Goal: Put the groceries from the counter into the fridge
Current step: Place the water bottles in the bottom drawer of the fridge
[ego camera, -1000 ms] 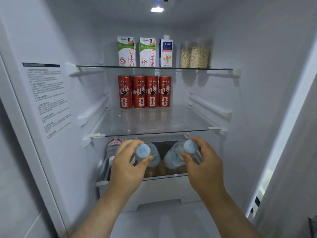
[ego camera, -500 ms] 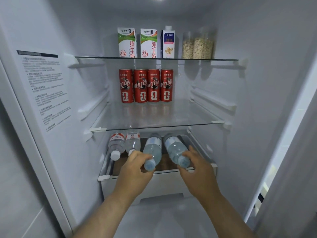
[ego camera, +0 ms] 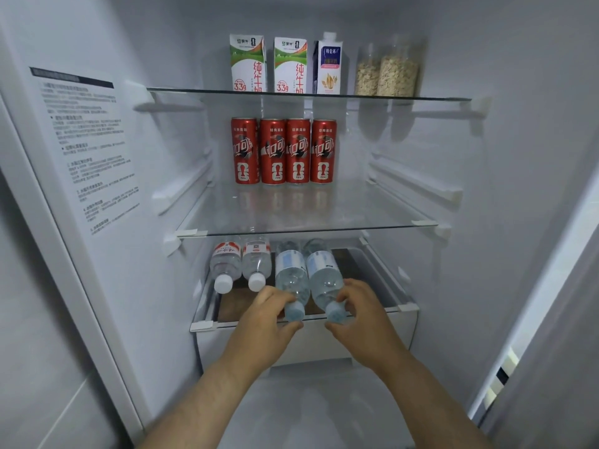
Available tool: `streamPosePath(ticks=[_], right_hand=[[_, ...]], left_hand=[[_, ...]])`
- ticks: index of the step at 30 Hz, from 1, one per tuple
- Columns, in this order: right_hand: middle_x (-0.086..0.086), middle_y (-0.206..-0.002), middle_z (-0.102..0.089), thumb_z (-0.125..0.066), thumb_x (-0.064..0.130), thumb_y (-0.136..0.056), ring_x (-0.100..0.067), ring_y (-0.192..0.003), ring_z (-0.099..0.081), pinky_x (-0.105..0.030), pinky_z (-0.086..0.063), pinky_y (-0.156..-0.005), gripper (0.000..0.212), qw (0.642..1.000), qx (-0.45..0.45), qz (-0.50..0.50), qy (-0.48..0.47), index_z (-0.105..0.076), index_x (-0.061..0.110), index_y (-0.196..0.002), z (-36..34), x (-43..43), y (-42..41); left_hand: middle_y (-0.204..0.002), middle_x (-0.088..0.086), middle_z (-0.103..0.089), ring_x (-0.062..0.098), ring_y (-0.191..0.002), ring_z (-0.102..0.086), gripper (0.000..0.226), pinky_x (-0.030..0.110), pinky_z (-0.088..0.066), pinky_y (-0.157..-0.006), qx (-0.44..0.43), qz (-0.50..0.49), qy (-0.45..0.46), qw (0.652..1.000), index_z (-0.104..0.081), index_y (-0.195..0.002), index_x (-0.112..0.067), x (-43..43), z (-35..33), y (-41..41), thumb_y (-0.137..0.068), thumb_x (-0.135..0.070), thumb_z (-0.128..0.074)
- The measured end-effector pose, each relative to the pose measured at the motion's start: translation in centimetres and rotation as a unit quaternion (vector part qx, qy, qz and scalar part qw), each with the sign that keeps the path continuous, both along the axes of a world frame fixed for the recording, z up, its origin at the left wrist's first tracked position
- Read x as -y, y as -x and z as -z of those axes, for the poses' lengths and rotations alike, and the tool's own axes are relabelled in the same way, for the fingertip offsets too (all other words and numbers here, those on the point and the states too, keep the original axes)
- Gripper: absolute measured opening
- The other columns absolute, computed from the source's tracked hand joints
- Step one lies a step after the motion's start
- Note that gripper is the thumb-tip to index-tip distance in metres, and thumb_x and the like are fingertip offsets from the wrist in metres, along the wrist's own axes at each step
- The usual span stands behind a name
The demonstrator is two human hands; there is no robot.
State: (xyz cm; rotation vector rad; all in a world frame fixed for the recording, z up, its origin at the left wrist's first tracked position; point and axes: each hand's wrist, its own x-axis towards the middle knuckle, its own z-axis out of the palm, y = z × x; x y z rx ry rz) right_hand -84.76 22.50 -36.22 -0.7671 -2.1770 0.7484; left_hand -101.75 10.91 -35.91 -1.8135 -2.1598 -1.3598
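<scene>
- My left hand point(ego camera: 262, 322) curls round the cap end of the left blue-label bottle point(ego camera: 291, 277).
- My right hand point(ego camera: 368, 319) pinches the right blue-label bottle point(ego camera: 324, 273) likewise.
- Both bottles lie flat, side by side, stretching away beyond my fingertips.

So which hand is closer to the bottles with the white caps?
Left. The left hand holds the left blue-capped bottle, right beside the white-capped bottles. The right hand holds the right blue-capped bottle, one bottle farther away.
</scene>
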Motion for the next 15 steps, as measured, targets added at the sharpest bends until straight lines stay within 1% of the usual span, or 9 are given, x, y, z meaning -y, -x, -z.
streamPosePath(ticks=[3, 5, 6, 7, 9, 10, 11, 13, 15], right_hand=[[0.022, -0.125, -0.046, -0.085, 0.020, -0.071, -0.001, -0.112, -0.054, -0.022, -0.052, -0.093, 0.054, 0.999, -0.008, -0.018, 0.048, -0.051, 0.044, -0.104, -0.7, -0.5, -0.4], [0.019, -0.134, -0.048, -0.086, 0.025, -0.068, 0.000, -0.117, -0.055, -0.030, -0.054, -0.095, 0.068, 0.991, -0.029, -0.035, 0.124, -0.048, 0.059, -0.113, -1.6, -0.8, -0.8], [0.019, -0.139, -0.047, -0.086, 0.029, -0.066, -0.001, -0.122, -0.053, -0.034, -0.053, -0.098, 0.075, 0.988, -0.022, -0.038, 0.145, -0.044, 0.065, -0.117, -1.9, -1.1, -0.8], [0.021, -0.143, -0.045, -0.086, 0.033, -0.065, -0.002, -0.126, -0.050, -0.038, -0.051, -0.101, 0.081, 0.987, -0.002, -0.042, 0.155, -0.041, 0.066, -0.123, -2.3, -1.5, -0.9], [0.022, -0.139, -0.051, -0.088, 0.033, -0.061, -0.003, -0.124, -0.054, -0.041, -0.049, -0.103, 0.092, 0.979, 0.031, -0.073, 0.188, -0.040, 0.053, -0.137, -2.8, -2.4, -0.7], [0.020, -0.134, -0.057, -0.089, 0.030, -0.059, -0.003, -0.119, -0.059, -0.041, -0.050, -0.102, 0.097, 0.972, 0.043, -0.089, 0.211, -0.040, 0.045, -0.142, -3.1, -2.7, -0.5], [0.017, -0.131, -0.061, -0.090, 0.027, -0.058, -0.004, -0.115, -0.062, -0.040, -0.051, -0.102, 0.104, 0.967, 0.059, -0.097, 0.230, -0.037, 0.038, -0.147, -3.4, -3.1, -0.4], [0.012, -0.130, -0.062, -0.091, 0.021, -0.059, -0.005, -0.112, -0.065, -0.037, -0.052, -0.101, 0.110, 0.960, 0.090, -0.105, 0.243, -0.033, 0.031, -0.151, -3.9, -3.7, -0.1], [0.011, -0.132, -0.061, -0.092, 0.019, -0.060, -0.005, -0.112, -0.064, -0.036, -0.052, -0.101, 0.110, 0.959, 0.112, -0.109, 0.237, -0.032, 0.029, -0.151, -4.3, -4.2, 0.3]], left_hand=[[-0.098, -0.023, -0.054, -0.001, -0.092, -0.054, 0.032, 0.017, -0.045, -0.079, -0.073, -0.011, 0.001, 0.997, -0.068, -0.105, -0.026, 0.1, -0.5, 1.0, -0.077, -0.034, -0.080], [-0.106, -0.019, -0.059, 0.007, -0.102, -0.053, 0.043, 0.020, -0.040, -0.086, -0.135, -0.036, 0.007, 0.990, -0.069, -0.111, -0.027, 0.3, -1.5, 1.7, -0.074, -0.046, -0.079], [-0.114, -0.019, -0.058, 0.009, -0.111, -0.050, 0.052, 0.022, -0.037, -0.093, -0.158, -0.047, 0.019, 0.986, -0.066, -0.118, -0.030, 0.4, -2.0, 2.1, -0.073, -0.053, -0.077], [-0.127, -0.018, -0.055, 0.011, -0.122, -0.045, 0.064, 0.025, -0.032, -0.102, -0.176, -0.055, 0.042, 0.982, -0.060, -0.127, -0.032, 0.4, -2.5, 2.3, -0.071, -0.059, -0.074], [-0.152, -0.014, -0.035, 0.012, -0.142, -0.025, 0.090, 0.034, -0.012, -0.120, -0.202, -0.060, 0.109, 0.971, -0.040, -0.145, -0.034, 0.2, -3.6, 2.8, -0.068, -0.070, -0.068], [-0.159, -0.012, -0.025, 0.013, -0.147, -0.015, 0.101, 0.038, -0.002, -0.122, -0.213, -0.061, 0.141, 0.965, -0.030, -0.150, -0.034, 0.0, -4.0, 3.0, -0.066, -0.075, -0.066], [-0.161, -0.011, -0.018, 0.013, -0.149, -0.009, 0.108, 0.042, 0.003, -0.123, -0.221, -0.063, 0.167, 0.959, -0.023, -0.153, -0.033, -0.3, -4.4, 3.2, -0.063, -0.078, -0.064], [-0.162, -0.010, -0.018, 0.014, -0.150, -0.007, 0.111, 0.046, 0.006, -0.122, -0.230, -0.063, 0.201, 0.950, -0.022, -0.153, -0.034, -0.8, -4.9, 3.6, -0.060, -0.081, -0.063], [-0.159, -0.011, -0.027, 0.014, -0.149, -0.013, 0.106, 0.048, 0.007, -0.121, -0.235, -0.059, 0.220, 0.945, -0.029, -0.151, -0.035, -0.9, -5.1, 3.7, -0.061, -0.082, -0.062]])
